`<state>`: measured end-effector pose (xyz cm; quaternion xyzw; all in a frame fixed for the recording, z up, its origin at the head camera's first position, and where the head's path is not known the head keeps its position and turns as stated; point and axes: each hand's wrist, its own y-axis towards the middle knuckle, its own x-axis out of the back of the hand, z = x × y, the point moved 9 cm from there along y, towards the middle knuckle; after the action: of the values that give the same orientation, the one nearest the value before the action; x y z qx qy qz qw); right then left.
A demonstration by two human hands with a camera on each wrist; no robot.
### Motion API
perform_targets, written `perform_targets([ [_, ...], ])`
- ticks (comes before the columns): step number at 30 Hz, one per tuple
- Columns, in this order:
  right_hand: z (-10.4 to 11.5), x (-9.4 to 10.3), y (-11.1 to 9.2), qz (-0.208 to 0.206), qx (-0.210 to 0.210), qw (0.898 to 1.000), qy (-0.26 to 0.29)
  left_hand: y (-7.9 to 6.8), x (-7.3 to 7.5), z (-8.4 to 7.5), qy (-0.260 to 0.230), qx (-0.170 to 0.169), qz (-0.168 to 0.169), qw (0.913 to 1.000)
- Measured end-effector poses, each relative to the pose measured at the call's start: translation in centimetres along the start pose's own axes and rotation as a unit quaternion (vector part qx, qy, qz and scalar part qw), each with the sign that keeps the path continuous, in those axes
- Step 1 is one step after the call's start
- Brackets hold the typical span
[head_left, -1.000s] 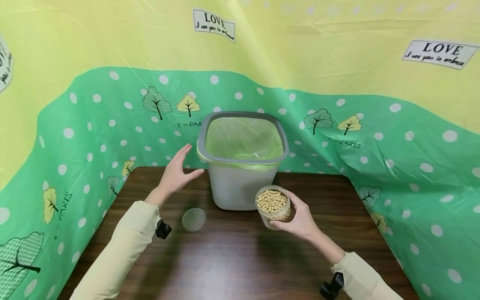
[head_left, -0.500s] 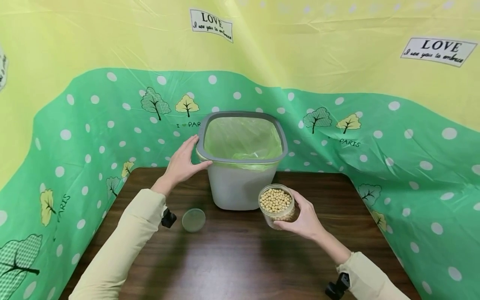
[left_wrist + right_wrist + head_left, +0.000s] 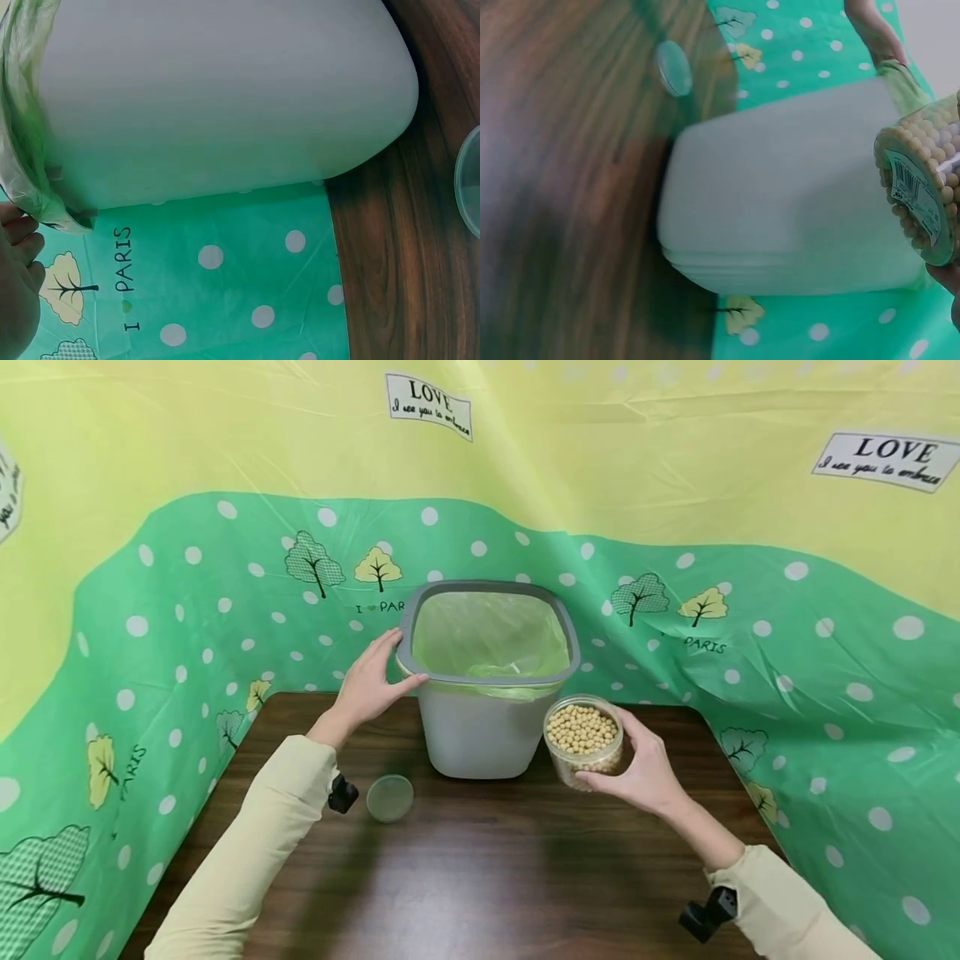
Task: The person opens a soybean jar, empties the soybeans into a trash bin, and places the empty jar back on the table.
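Observation:
My right hand [image 3: 645, 768] grips a clear jar [image 3: 583, 743] filled with round, pale-yellow beans that look like soybeans. Tilted a little, its open mouth faces up just right of the bin's front. Seen from below in the right wrist view, the jar [image 3: 922, 187] has a barcode label on its base. A grey bin [image 3: 480, 735] with a darker rim and a light-green liner bag [image 3: 487, 631] stands at the back of the table. My left hand [image 3: 367, 685] rests at the rim's left front corner, fingers along the side and thumb toward the front, all fairly straight.
A round clear lid [image 3: 390, 798] lies on the dark wooden table [image 3: 465, 877], in front of the bin's left side. Green and yellow printed cloth [image 3: 300, 627] hangs behind the bin and along both sides of the table.
My left hand has moved right and come against the bin's rim. My right hand has carried the jar to the right and upward. The bin and lid stay put.

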<state>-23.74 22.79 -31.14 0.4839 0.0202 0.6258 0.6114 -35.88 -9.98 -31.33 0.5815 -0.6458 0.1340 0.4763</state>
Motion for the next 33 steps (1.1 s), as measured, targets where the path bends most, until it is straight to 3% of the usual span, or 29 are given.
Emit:
perform_targets([
  [8,-0.2,3.0,2.6,-0.027,-0.021,0.999,-0.036,0.1,0.0,0.1,-0.01,0.016,0.01,0.9998],
  [14,0.4,4.5,5.2,-0.024,-0.028,0.998,-0.044,0.1,0.0,0.2,-0.022,0.03,0.016,0.9992],
  [23,-1.4,5.4,8.6,-0.02,-0.017,0.995,-0.097,0.2,-0.1,0.1,-0.048,0.046,0.029,0.9974],
  [33,-3.6,4.9,11.3,-0.02,-0.025,0.992,-0.12,0.3,0.1,0.3,-0.064,0.056,0.029,0.9959],
])
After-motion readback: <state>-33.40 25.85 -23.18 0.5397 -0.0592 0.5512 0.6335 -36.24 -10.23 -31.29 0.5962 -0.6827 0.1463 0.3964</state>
